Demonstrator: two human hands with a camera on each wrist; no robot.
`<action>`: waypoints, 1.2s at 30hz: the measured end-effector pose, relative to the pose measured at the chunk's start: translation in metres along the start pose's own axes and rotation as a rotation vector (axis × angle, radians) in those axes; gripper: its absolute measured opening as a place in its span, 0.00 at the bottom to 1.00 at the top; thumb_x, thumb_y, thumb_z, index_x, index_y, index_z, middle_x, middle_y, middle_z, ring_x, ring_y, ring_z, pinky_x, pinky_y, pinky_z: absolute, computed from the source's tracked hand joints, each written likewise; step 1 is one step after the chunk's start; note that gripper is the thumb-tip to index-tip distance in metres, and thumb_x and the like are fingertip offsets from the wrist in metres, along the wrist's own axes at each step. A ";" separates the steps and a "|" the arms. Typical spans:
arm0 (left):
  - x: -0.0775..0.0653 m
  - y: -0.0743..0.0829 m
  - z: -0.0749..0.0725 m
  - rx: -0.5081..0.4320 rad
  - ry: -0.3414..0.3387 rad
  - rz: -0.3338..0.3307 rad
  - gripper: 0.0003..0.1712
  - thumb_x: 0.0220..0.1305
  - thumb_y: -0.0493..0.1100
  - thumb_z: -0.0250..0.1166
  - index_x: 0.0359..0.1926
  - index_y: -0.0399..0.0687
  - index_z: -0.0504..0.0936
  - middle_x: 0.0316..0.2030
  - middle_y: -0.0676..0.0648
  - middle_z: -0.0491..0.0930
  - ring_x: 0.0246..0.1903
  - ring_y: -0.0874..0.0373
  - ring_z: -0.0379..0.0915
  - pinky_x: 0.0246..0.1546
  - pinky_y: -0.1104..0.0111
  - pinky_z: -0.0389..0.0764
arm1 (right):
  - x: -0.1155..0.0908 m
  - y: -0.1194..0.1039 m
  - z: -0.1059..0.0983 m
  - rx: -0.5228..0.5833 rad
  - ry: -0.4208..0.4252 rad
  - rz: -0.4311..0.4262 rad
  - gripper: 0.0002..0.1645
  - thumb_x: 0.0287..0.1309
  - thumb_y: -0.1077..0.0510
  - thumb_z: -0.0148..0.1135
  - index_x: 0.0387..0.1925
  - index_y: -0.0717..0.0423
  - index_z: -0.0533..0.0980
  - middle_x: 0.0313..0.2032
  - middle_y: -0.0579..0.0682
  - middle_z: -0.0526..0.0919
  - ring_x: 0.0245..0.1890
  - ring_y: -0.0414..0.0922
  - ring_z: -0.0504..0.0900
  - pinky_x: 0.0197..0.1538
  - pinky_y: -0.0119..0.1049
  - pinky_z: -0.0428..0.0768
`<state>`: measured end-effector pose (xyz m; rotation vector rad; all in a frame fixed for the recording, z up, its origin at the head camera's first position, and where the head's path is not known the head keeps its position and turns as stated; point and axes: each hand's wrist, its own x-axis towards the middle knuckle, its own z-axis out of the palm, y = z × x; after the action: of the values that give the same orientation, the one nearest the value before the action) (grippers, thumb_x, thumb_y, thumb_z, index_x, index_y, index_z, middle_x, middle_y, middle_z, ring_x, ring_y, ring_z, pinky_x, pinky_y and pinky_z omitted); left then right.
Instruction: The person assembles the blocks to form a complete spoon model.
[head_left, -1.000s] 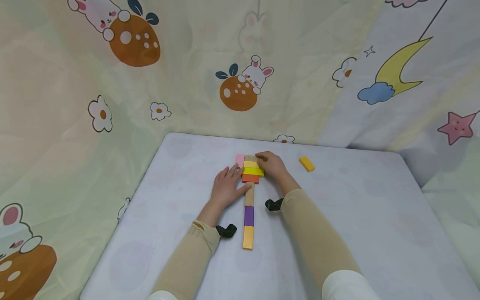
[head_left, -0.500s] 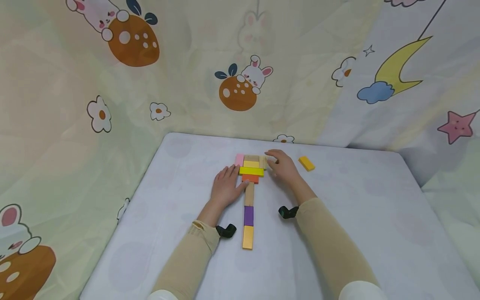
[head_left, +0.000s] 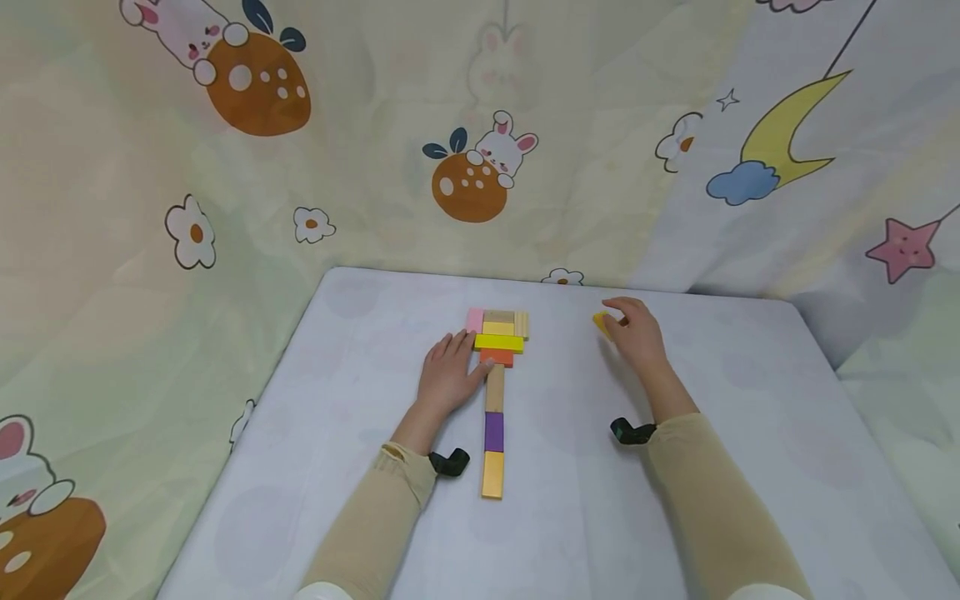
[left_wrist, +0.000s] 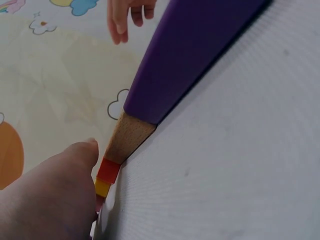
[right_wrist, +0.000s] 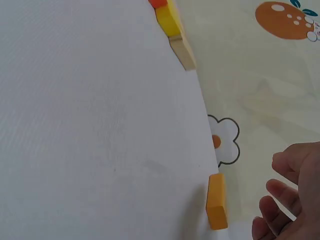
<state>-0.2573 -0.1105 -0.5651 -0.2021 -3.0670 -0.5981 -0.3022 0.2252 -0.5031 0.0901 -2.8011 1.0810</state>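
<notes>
In the head view my left hand (head_left: 448, 375) lies flat beside the row of blocks, fingertips by the pink block (head_left: 475, 320) and yellow block (head_left: 498, 343), thumb by the orange block (head_left: 496, 357). My right hand (head_left: 641, 340) is over the loose yellow-orange block (head_left: 601, 323), partly covering it. The right wrist view shows that block (right_wrist: 216, 201) apart from the right hand (right_wrist: 290, 197), whose fingers are loosely bent and hold nothing. Below the orange block run a plain wooden block (head_left: 495, 388), a purple block (head_left: 493, 431) and a golden block (head_left: 492, 477).
At the top of the row sit a tan block (head_left: 498, 316), a light yellow block (head_left: 498, 328) and a pale wooden block (head_left: 522, 325). The white table (head_left: 570, 500) meets a printed cloth backdrop (head_left: 375, 167) at its far edge.
The right hand has left the pale wooden block at the row's upper right and moved right to the loose yellow-orange block. My left hand has stayed in place.
</notes>
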 end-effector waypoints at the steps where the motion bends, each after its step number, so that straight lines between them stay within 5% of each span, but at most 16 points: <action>1: 0.000 0.000 0.000 0.001 0.000 -0.001 0.46 0.67 0.73 0.49 0.77 0.56 0.54 0.76 0.48 0.56 0.76 0.45 0.47 0.76 0.49 0.50 | -0.001 0.003 -0.001 -0.003 -0.003 0.016 0.24 0.70 0.54 0.55 0.64 0.55 0.73 0.66 0.60 0.69 0.50 0.57 0.75 0.50 0.49 0.75; 11: -0.001 -0.001 0.000 -0.007 0.009 0.021 0.45 0.68 0.71 0.49 0.77 0.55 0.55 0.76 0.47 0.57 0.76 0.45 0.48 0.76 0.49 0.50 | -0.007 0.034 0.005 -0.015 -0.061 0.191 0.31 0.71 0.47 0.54 0.69 0.54 0.67 0.67 0.62 0.68 0.54 0.57 0.73 0.53 0.50 0.77; 23: -0.002 0.001 -0.002 -0.003 -0.012 0.020 0.45 0.68 0.70 0.50 0.77 0.55 0.54 0.76 0.48 0.56 0.76 0.44 0.47 0.76 0.49 0.50 | -0.007 0.045 0.014 -0.018 -0.059 0.205 0.33 0.68 0.49 0.57 0.70 0.56 0.66 0.64 0.62 0.72 0.56 0.58 0.73 0.59 0.55 0.73; 36: -0.002 0.000 -0.001 0.012 -0.005 0.015 0.44 0.68 0.70 0.51 0.78 0.56 0.54 0.76 0.49 0.56 0.76 0.45 0.47 0.76 0.50 0.50 | -0.010 0.047 0.019 -0.062 -0.014 0.161 0.30 0.68 0.51 0.58 0.68 0.57 0.68 0.61 0.62 0.73 0.51 0.56 0.72 0.54 0.52 0.74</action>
<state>-0.2549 -0.1110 -0.5637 -0.2261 -3.0703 -0.5789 -0.2991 0.2473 -0.5492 -0.1365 -2.8931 1.0277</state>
